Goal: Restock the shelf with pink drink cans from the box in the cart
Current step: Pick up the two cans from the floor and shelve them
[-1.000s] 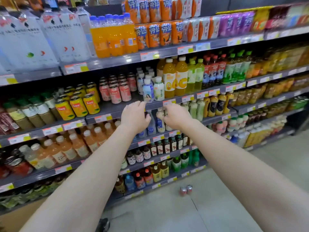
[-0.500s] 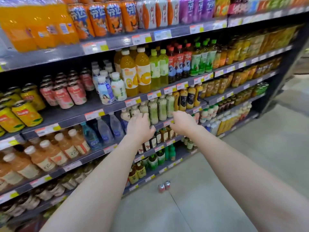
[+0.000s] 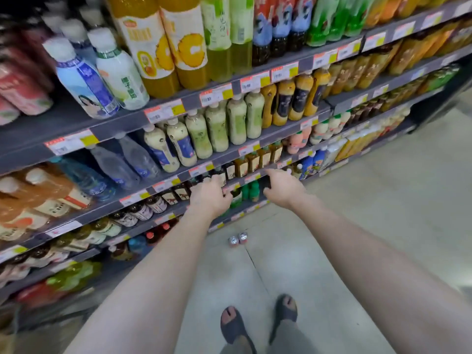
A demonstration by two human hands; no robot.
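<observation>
Two pink drink cans (image 3: 238,239) stand side by side on the floor at the foot of the shelving. More pink cans (image 3: 21,92) lie blurred on a shelf at the far left. My left hand (image 3: 210,196) and my right hand (image 3: 282,187) are stretched out in front of the lower shelves, well above the floor cans. Both hold nothing, with the fingers loosely curled and apart. The box and the cart are out of sight.
A tall grey shelf unit (image 3: 163,114) full of bottled drinks runs from the left to the far right. The pale floor (image 3: 370,200) opens out to the right. My sandalled feet (image 3: 258,320) stand just behind the floor cans.
The view has tipped downward and moved closer to the shelves. Both hands have dropped from the middle shelf level toward the lower shelves, still with nothing in them.
</observation>
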